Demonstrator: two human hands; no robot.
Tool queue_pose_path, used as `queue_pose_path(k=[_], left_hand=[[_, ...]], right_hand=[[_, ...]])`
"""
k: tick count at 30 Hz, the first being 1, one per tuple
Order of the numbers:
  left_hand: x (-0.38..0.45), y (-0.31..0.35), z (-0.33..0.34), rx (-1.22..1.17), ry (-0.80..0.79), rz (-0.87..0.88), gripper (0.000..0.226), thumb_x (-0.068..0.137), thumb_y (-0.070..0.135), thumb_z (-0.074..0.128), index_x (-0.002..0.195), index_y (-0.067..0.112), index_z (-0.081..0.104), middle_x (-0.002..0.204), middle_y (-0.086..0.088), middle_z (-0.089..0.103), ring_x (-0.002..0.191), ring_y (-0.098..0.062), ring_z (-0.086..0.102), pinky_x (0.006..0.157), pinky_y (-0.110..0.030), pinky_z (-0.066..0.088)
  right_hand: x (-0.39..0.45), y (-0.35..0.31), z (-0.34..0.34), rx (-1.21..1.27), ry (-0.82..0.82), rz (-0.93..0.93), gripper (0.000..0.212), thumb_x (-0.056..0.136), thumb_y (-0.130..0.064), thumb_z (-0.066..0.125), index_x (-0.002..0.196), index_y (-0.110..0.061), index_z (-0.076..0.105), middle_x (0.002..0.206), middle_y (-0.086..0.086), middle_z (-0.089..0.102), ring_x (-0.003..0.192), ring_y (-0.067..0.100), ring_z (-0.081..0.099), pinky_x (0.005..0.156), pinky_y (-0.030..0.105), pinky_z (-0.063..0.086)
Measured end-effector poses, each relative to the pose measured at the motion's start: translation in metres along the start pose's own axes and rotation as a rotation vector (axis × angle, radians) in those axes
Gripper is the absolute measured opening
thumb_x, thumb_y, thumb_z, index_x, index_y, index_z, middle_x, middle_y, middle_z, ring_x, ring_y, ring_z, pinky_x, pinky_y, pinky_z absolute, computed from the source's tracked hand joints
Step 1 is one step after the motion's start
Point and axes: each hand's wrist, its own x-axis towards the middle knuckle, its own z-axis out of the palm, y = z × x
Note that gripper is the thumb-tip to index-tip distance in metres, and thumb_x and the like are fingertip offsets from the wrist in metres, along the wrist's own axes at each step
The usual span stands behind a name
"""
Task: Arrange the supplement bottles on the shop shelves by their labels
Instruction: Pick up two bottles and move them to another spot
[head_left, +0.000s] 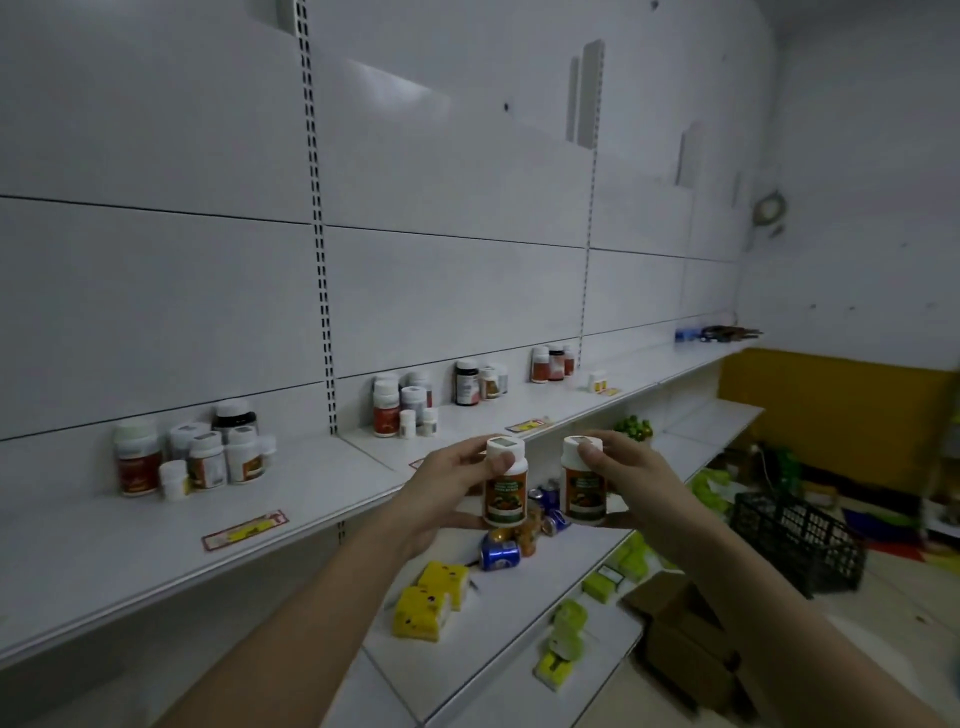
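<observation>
A long white shelf (156, 540) runs left to far right, its near edge bare. In front of it, the left hand (452, 488) grips one orange-labelled bottle (505, 483) upright; the right hand (631, 478) grips a matching bottle (585, 480), just apart.

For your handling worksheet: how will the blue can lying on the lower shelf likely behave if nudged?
The blue can lies on its side, so it would probably roll. It looks like thin metal, likely light and easily dented.
</observation>
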Motion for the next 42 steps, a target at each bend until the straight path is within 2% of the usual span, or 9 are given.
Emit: queue_pose_path(k=[7, 13, 19, 23, 27, 31, 33, 38, 42], left_hand=[[0.064, -0.026, 0.038, -0.062, -0.049, -0.056, 0.036, 0.085, 0.032, 0.070, 0.121, 0.028, 0.065, 0.119, 0.002, 0.068, 0.114, -0.020, 0.061, 0.077, -0.046, 0.060], [0.126, -0.049, 0.053, -0.091, -0.077, -0.039, 0.034, 0.089, 0.031, 0.067, 0.122, 0.028, 0.063, 0.122, 0.002, 0.067, 0.108, -0.016, 0.063, 0.066, -0.031, 0.059], [0.198, -0.074, 0.064, -0.183, -0.086, -0.044, 0.029, 0.090, 0.028, 0.065, 0.119, 0.028, 0.064, 0.119, -0.001, 0.068, 0.099, -0.018, 0.067, 0.067, -0.038, 0.061], [0.247, -0.081, 0.061, -0.137, -0.075, -0.013, 0.053, 0.083, 0.036, 0.071, 0.133, 0.030, 0.058, 0.130, 0.002, 0.063, 0.118, -0.019, 0.059, 0.086, -0.047, 0.057], [0.283, -0.080, 0.067, -0.080, -0.038, -0.047, 0.037, 0.081, 0.039, 0.070, 0.117, 0.039, 0.065, 0.126, 0.004, 0.065, 0.120, -0.020, 0.056, 0.092, -0.053, 0.054], [0.313, -0.078, 0.082, -0.058, 0.010, -0.031, 0.024, 0.086, 0.034, 0.068, 0.109, 0.040, 0.066, 0.122, 0.005, 0.066, 0.116, -0.017, 0.059, 0.083, -0.043, 0.058], [0.326, -0.078, 0.091, -0.067, 0.055, -0.028, 0.025, 0.085, 0.034, 0.067, 0.110, 0.039, 0.066, 0.120, 0.005, 0.068, 0.114, -0.016, 0.061, 0.078, -0.039, 0.060], [0.358, -0.073, 0.113, -0.007, 0.176, -0.012, 0.033, 0.079, 0.037, 0.069, 0.112, 0.037, 0.064, 0.119, 0.006, 0.068, 0.115, -0.016, 0.061, 0.078, -0.039, 0.060], [0.371, -0.075, 0.123, 0.007, 0.263, -0.020, 0.044, 0.083, 0.035, 0.068, 0.125, 0.029, 0.061, 0.124, 0.004, 0.066, 0.115, -0.016, 0.061, 0.078, -0.037, 0.060]], right_hand=[[0.037, 0.031, -0.048, 0.025, 0.064, 0.036, 0.025, 0.097, -0.034, 0.055, 0.120, -0.026, 0.062, 0.116, -0.002, 0.064, 0.103, 0.015, 0.062, 0.067, 0.035, 0.058], [0.093, 0.054, -0.074, 0.037, 0.088, 0.058, 0.020, 0.097, -0.036, 0.055, 0.114, -0.029, 0.063, 0.115, -0.001, 0.065, 0.107, 0.018, 0.062, 0.068, 0.036, 0.057], [0.155, 0.087, -0.091, 0.052, 0.085, 0.093, 0.021, 0.095, -0.036, 0.057, 0.114, -0.029, 0.063, 0.118, 0.001, 0.066, 0.110, 0.020, 0.062, 0.075, 0.038, 0.058], [0.200, 0.099, -0.110, 0.055, 0.091, 0.079, 0.027, 0.094, -0.036, 0.059, 0.118, -0.025, 0.064, 0.119, 0.002, 0.066, 0.111, 0.022, 0.063, 0.078, 0.040, 0.058], [0.238, 0.112, -0.127, 0.063, 0.035, 0.089, 0.025, 0.094, -0.033, 0.060, 0.117, -0.025, 0.062, 0.118, 0.001, 0.066, 0.108, 0.020, 0.064, 0.081, 0.041, 0.057], [0.279, 0.122, -0.150, 0.057, -0.007, 0.064, 0.028, 0.093, -0.032, 0.061, 0.118, -0.021, 0.062, 0.114, 0.002, 0.067, 0.105, 0.021, 0.065, 0.085, 0.043, 0.058], [0.299, 0.126, -0.162, 0.064, -0.049, 0.055, 0.026, 0.093, -0.033, 0.061, 0.117, -0.023, 0.063, 0.113, 0.001, 0.068, 0.106, 0.022, 0.065, 0.087, 0.046, 0.057], [0.351, 0.134, -0.193, 0.046, -0.157, 0.018, 0.031, 0.092, -0.036, 0.062, 0.121, -0.027, 0.062, 0.115, -0.001, 0.067, 0.109, 0.021, 0.062, 0.093, 0.052, 0.053], [0.385, 0.142, -0.205, 0.071, -0.255, 0.015, 0.032, 0.092, -0.038, 0.061, 0.123, -0.028, 0.062, 0.115, 0.000, 0.068, 0.109, 0.023, 0.064, 0.091, 0.050, 0.055]])
